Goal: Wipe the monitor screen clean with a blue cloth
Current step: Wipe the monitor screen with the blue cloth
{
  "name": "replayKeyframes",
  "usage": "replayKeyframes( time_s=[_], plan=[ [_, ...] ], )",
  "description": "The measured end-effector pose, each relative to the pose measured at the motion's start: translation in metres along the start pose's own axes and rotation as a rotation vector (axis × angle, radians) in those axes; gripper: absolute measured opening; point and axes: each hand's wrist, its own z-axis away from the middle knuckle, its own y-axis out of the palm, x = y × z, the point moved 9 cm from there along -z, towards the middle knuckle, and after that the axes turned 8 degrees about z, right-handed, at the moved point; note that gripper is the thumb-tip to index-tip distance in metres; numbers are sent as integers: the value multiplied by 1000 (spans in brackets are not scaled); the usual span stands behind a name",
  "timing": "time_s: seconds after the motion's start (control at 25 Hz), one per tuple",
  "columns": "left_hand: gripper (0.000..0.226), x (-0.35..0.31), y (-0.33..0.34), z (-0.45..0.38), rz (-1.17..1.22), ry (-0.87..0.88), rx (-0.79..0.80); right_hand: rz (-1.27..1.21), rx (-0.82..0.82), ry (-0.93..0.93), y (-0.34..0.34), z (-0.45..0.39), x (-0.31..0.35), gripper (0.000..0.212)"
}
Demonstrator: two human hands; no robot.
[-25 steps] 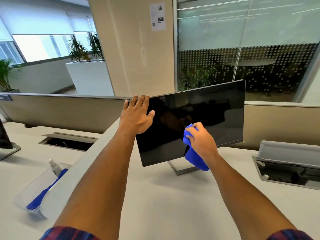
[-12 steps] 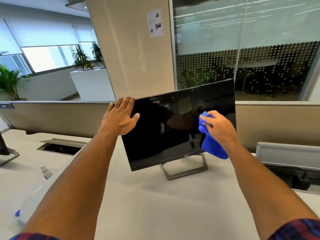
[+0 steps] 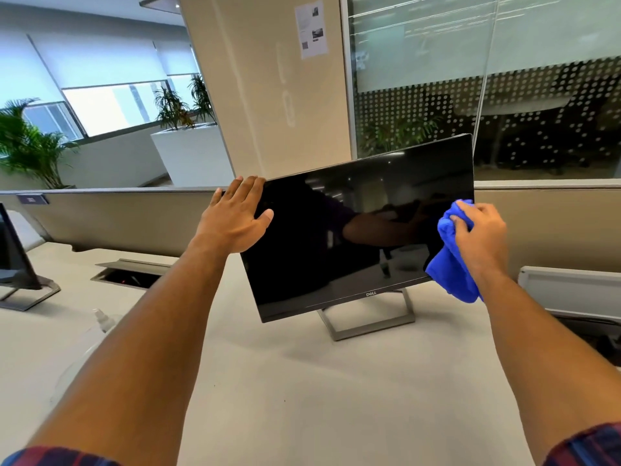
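The right hand clutches the blue cloth, hiding the monitor's right edge — the left hand, flat and unclenched, covers its top-left corner.

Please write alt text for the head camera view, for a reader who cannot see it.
The right hand presses a blue cloth against the right edge of a dark monitor screen, while the left hand steadies its top left corner. The monitor stands on a pale desk.
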Motion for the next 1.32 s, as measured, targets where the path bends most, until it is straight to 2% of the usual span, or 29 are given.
replayKeyframes(
  time_s=[0.04, 0.08, 0.16, 0.2, 0.28, 0.4, 0.52, 0.6, 0.64, 0.72, 0.76, 0.84, 1.0, 1.04, 1.12, 1.28, 1.32],
  plan=[
    [70, 0, 0, 0, 2, 2, 6, -28, -12, 101, 1, 4, -6, 32],
    [70, -1, 0, 2, 4, 1, 11, -36, -14, 119, 5, 11, -1, 32],
    [70, -3, -1, 4, 14, -5, 12, -26, 11, -64, 18, 33, 31, 32],
    [70, -4, -3, 5, 22, -11, 14, -61, 6, -90, 23, 44, 44, 32],
    [69, -7, -6, 6, 40, -27, 30, -179, -24, 47, 30, 61, 55, 32],
    [68, -10, -8, 9, 48, -34, 59, -170, 36, -66, 47, 87, 98, 28],
    [68, -11, -10, 11, 67, -38, 67, -217, 30, 39, 53, 97, 123, 27],
    [68, -11, -9, 11, 79, -40, 67, -186, 73, -112, 62, 111, 157, 27],
    [68, -11, -8, 11, 83, -41, 64, -196, 83, -127, 66, 117, 168, 26],
    [69, -9, -7, 10, 81, -46, 42, -289, 80, 26, 69, 124, 178, 24],
    [69, -8, -6, 10, 75, -49, 25, -304, 101, 21, 73, 129, 192, 24],
    [69, -6, -4, 9, 64, -48, -15, -242, 207, -189, 87, 146, 237, 29],
    [70, -4, -3, 7, 74, -16, -52, -206, 113, -266, 90, 165, 283, 22],
    [70, -3, -3, 7, 77, -4, -52, -236, 158, -323, 94, 173, 298, 20],
    [70, -2, -3, 7, 86, 13, -49, -96, 202, -529, 105, 193, 334, 27],
    [69, 2, -4, 6, 96, 38, -49, 41, 187, -824, 118, 216, 346, 39],
    [69, 2, -3, 5, 99, 44, -39, -2, 235, -793, 118, 215, 337, 36]
  ],
)
